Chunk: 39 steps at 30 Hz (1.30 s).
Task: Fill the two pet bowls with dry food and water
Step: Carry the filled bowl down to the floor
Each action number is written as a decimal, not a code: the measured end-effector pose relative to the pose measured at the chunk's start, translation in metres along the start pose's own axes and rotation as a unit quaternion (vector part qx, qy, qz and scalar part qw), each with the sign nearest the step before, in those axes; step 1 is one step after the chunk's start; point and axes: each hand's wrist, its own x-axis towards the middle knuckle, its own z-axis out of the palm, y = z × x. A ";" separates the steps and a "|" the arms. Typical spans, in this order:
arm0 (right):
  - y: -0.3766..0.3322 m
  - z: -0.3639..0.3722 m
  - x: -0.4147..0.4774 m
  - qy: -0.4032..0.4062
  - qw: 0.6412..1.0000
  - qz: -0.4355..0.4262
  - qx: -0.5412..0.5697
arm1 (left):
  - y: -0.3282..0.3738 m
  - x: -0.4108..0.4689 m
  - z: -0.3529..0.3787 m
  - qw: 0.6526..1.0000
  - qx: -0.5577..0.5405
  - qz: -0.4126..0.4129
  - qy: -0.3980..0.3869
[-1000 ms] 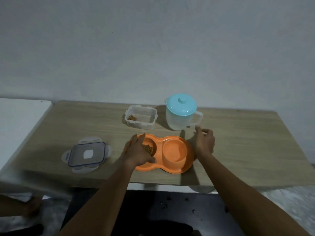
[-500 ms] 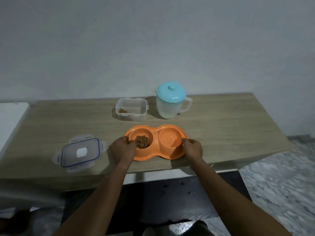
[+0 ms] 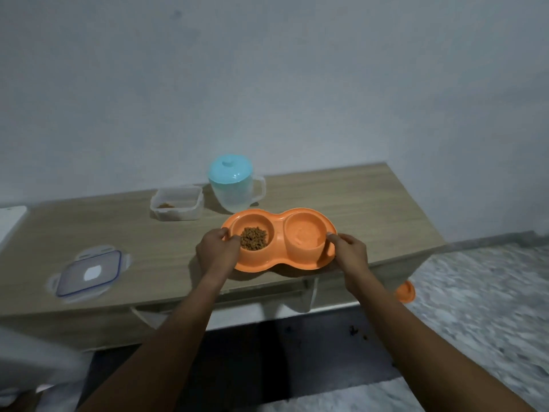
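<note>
Head view: left hand (image 3: pixel 218 251) and right hand (image 3: pixel 350 254), fingers closed, gripping opposite ends of orange plastic double pet bowl (image 3: pixel 279 240) near wooden surface (image 3: pixel 356 203) front edge; brown kibble (image 3: pixel 253 238) filling bowl's left well; blue-lidded clear pitcher (image 3: pixel 233 185) sitting behind bowl.

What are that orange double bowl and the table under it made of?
Orange double bowl: apparently moulded plastic, one even colour, smooth with a faint sheen and rounded rims. Table: pale wood grain in long streaks, matte; real wood or printed laminate, the picture cannot say.

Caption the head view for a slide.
Both hands hold the orange double bowl, kibble in its left cup.
</note>
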 end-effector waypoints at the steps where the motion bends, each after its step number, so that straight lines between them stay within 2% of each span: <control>1: -0.003 -0.026 0.006 -0.001 1.000 -0.003 0.000 | 0.015 -0.015 0.015 1.000 -0.004 0.003 -0.001; 7: -0.035 -0.195 0.049 0.010 0.999 -0.034 0.000 | 0.105 -0.101 0.129 0.998 -0.044 0.021 -0.030; 13: -0.061 -0.341 0.102 0.062 0.998 -0.029 0.005 | 0.183 -0.158 0.245 0.993 -0.060 0.035 -0.094; 24: -0.076 -0.501 0.210 0.165 0.984 -0.020 0.055 | 0.278 -0.184 0.445 0.977 -0.036 0.081 -0.193; 28: -0.066 -0.535 0.249 0.171 0.984 0.002 0.048 | 0.286 -0.191 0.501 0.971 -0.035 0.078 -0.222; 32: -0.025 -0.564 0.325 0.158 0.987 0.026 0.030 | 0.279 -0.191 0.583 0.976 -0.005 0.058 -0.210; 35: 0.028 -0.577 0.397 0.135 0.990 0.048 0.014 | 0.253 -0.189 0.658 0.975 0.061 0.036 -0.212; 39: 0.131 -0.594 0.528 0.113 0.992 0.050 -0.040 | 0.180 -0.171 0.802 0.981 0.098 -0.008 -0.165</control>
